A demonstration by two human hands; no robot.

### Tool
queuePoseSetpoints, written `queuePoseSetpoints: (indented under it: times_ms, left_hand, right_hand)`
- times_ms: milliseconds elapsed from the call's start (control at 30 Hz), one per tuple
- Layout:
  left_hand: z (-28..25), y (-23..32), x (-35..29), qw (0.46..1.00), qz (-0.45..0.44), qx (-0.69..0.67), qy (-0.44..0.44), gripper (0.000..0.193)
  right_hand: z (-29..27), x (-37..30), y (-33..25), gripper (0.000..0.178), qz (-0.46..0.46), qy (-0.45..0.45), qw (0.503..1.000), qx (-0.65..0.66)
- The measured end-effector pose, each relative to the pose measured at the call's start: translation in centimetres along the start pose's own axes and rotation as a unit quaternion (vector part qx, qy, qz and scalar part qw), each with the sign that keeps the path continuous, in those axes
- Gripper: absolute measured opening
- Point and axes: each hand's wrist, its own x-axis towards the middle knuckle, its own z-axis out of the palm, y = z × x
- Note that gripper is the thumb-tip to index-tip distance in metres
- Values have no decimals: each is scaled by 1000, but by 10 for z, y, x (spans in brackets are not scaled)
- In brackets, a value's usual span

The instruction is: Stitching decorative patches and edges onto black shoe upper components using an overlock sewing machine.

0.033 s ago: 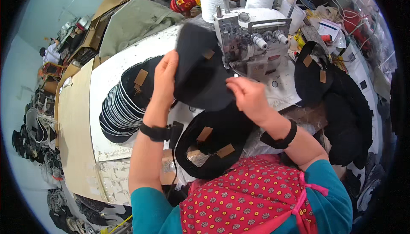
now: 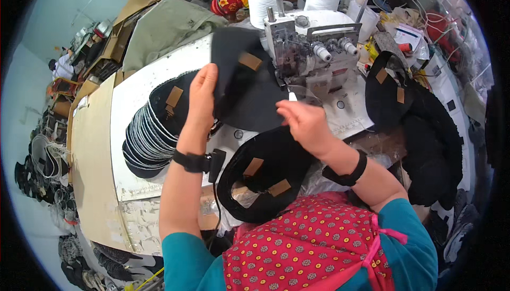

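Note:
A black, hat-shaped fabric piece [image 2: 241, 99] with a tan patch [image 2: 249, 61] is held up in front of the sewing machine [image 2: 319, 52]. My left hand [image 2: 202, 91] grips its left edge, the fingers partly hidden behind the fabric. At its right edge, the fingertips of my right hand [image 2: 305, 123] are pinched together on the cloth. A small white machine part [image 2: 292, 96] shows just above those fingertips. Below, another black piece [image 2: 292, 158] with two tan patches hangs between the table edge and my lap.
A nested stack of black pieces with pale edges [image 2: 151, 137] lies left on the white table [image 2: 127, 184]. Two white thread cones [image 2: 264, 4] stand behind the machine. More black pieces [image 2: 433, 147] are heaped at the right. A grey-green cloth [image 2: 167, 28] covers something at the back left.
The held piece has tilted and shifted slightly left, showing more of its tan patch. My right hand has moved a little left along with it.

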Motion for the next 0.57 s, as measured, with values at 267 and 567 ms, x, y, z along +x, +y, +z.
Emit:
queuePoseSetpoints:
  times_ms: [267, 567]
  left_hand:
    - [-12, 23, -34, 965, -179, 185, 56, 34]
    - [48, 32, -101, 949, -123, 246, -156, 40]
  right_hand:
    - [-14, 0, 3, 35, -110, -7, 973, -205]
    - [-30, 22, 1, 27, -71, -26, 996, -45]
